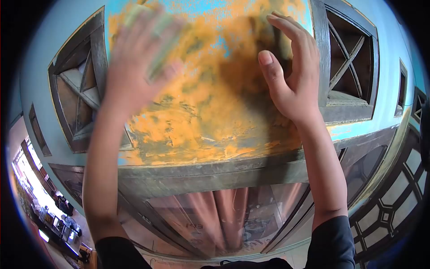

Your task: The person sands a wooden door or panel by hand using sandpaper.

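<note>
My left hand [139,67] is raised against the upper left of a wall panel [201,98] with patchy orange, dark grey and blue paint. Motion smears its fingers. A pale green, pad-like thing [159,49] shows under the palm and past the fingertips, held against the panel; its exact kind is too blurred to name. On the right side of the panel, my right hand [298,67] is up with curved fingers and the thumb apart. Nothing shows in it, and its shadow falls on the paint beside it.
Framed vents with crossed bars flank the panel, one at left [78,85] and one at right [351,58]. Below runs a dark wooden ledge [201,177] over glass panes with pinkish curtains [228,215] behind. A lattice door [389,210] stands at lower right. Cluttered furniture [62,224] sits at lower left.
</note>
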`<control>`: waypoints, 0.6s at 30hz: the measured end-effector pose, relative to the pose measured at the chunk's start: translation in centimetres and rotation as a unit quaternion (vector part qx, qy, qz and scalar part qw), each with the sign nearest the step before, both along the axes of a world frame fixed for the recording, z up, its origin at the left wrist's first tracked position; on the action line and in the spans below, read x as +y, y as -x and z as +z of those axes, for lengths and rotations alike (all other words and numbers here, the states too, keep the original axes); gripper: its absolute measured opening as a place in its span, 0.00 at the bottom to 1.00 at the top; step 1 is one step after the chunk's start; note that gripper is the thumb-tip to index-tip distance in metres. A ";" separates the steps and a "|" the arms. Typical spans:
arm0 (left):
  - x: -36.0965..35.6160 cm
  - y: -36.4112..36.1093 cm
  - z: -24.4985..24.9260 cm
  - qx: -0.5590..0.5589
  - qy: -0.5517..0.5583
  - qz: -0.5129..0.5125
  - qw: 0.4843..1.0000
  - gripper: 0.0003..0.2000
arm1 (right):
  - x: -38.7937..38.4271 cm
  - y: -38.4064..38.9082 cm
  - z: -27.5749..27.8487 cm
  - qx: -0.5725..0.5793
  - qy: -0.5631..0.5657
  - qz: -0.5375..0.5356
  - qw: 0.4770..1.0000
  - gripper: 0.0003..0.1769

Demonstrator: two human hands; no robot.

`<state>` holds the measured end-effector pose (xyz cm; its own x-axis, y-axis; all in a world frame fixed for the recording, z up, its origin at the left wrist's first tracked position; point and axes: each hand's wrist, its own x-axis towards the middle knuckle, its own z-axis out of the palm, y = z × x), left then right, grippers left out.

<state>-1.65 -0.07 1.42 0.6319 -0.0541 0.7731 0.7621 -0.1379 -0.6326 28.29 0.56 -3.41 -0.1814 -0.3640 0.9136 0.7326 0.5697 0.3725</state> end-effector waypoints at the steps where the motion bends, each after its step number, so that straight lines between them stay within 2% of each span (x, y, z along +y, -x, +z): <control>1: 0.3 0.4 1.2 -0.043 -0.045 -0.022 0.998 0.31 | 0.0 0.0 -0.1 0.005 0.000 -0.002 1.000 0.26; 4: 0.2 -2.3 -1.2 -0.047 -0.040 0.004 0.998 0.31 | 0.1 -0.1 0.0 0.017 -0.007 -0.005 1.000 0.25; 7: -1.3 -6.0 -7.4 0.103 0.135 0.017 0.985 0.30 | 0.3 -0.4 0.0 0.022 -0.010 0.008 1.000 0.25; 10: -1.4 -4.6 -4.8 0.102 0.094 0.043 0.989 0.29 | -0.5 -0.2 -0.1 0.018 0.024 0.029 0.999 0.27; 13: 0.2 -1.0 1.0 -0.025 -0.040 -0.003 0.999 0.30 | -2.6 0.5 -0.6 0.040 0.067 0.012 0.997 0.29; 15: 0.5 -1.1 0.6 -0.042 -0.050 0.009 0.998 0.30 | -0.5 0.0 -0.1 0.073 0.026 -0.042 0.996 0.26; 16: 0.4 -1.6 0.1 -0.053 -0.056 0.015 0.997 0.29 | -0.5 0.0 0.0 0.072 0.020 -0.036 0.997 0.25; 18: -0.8 -4.4 -5.2 0.052 0.063 -0.001 0.997 0.30 | -0.6 0.3 0.0 0.068 0.009 -0.022 0.997 0.24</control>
<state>2.73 -0.86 -3.82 0.7094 0.0380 0.7038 0.6924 -0.2236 -0.6859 27.98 -0.08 -3.37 -0.0717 -0.3425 0.9368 0.8000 0.5411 0.2591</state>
